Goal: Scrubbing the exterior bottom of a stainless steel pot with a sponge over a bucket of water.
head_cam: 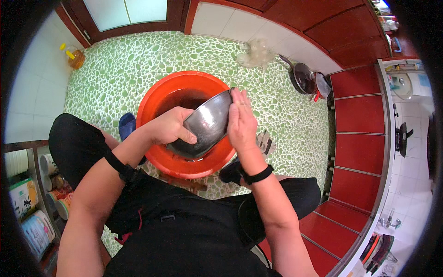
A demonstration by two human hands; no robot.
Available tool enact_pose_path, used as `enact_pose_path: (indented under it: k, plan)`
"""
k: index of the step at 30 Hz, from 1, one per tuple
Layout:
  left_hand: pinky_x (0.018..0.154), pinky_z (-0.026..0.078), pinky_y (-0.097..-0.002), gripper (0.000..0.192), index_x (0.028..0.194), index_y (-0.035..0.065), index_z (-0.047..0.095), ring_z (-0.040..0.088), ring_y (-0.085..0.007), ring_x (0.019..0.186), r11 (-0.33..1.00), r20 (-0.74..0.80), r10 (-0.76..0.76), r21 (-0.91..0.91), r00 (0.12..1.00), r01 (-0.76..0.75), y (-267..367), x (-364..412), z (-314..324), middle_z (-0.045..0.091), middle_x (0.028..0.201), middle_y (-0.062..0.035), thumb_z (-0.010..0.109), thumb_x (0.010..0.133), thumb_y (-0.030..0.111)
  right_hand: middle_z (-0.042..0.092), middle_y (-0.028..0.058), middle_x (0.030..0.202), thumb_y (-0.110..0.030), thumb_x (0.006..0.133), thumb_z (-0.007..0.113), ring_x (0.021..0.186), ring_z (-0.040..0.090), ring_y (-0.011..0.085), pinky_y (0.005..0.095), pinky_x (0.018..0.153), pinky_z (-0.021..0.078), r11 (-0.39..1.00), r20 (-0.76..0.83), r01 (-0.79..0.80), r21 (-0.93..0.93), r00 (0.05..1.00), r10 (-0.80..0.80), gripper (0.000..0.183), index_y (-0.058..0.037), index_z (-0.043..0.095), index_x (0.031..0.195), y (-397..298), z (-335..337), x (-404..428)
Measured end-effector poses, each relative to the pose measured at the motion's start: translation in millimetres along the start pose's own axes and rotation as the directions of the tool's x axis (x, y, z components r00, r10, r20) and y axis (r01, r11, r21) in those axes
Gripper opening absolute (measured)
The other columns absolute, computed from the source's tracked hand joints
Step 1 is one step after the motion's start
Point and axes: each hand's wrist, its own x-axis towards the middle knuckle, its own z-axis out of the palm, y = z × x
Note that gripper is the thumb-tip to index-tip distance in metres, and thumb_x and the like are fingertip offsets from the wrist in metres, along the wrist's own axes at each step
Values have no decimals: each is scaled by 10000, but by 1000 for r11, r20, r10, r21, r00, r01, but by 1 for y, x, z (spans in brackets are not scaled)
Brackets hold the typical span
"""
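Over a large orange-red plastic basin [162, 166] on the floor, a grey metal bowl [209, 126] is tilted with its shiny outer side towards me. My left hand [173, 126] grips its left side, thumb on the outside and the other fingers hidden behind. On the right, my right hand [242, 117] lies along the outer side near the rim, fingers extended and close together. A small dark bit shows at the bowl's top corner by my fingertips; I cannot tell what it is. Dark wet-looking shading and a glint show inside the basin.
My knees flank the basin, and a blue slipper [127, 125] is at its left. A lidded pan [304, 79] and a crumpled clear plastic bag [255, 54] lie on the green pebble-patterned floor. An oil bottle [75, 59] stands far left. Red cabinets [360, 114] line the right.
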Motion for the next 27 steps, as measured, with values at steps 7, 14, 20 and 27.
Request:
enact_pose_path:
  k: [7,14,20,27]
  plan:
    - [1022,520,-342,550,1304,-19,670,683,-149,1078,999,-9,-7,37,1000,7,6,-2,1,750,1178,-35,806,772,-51,541,259,1529,-181,1085,396,1463,473,428,510,1253,322,971,82,237,-35,969,-233,466,45,559,1459,-12,-4,0]
    - [1008,522,-340,519,1271,-19,683,684,-147,1051,998,-27,-45,37,999,46,1,-11,-1,753,1144,-26,770,763,-83,529,246,1545,-204,1077,418,1488,446,429,494,1265,308,937,170,322,-133,939,-299,481,44,538,1471,-49,4,-24]
    - [984,525,-336,496,1249,-22,689,677,-137,1026,995,-43,-42,92,998,46,15,-5,9,753,1132,-31,767,761,-73,545,289,1503,-193,1108,372,1421,493,465,516,1226,354,999,61,-40,1,997,40,474,71,518,1473,7,-5,3]
    - [954,535,-322,489,1237,-14,692,680,-127,996,999,-84,-19,33,996,22,7,-6,2,753,1115,-20,783,759,-67,519,262,1545,-223,1076,393,1475,457,428,464,1268,307,990,322,79,-114,946,-39,504,53,526,1476,-39,-15,8]
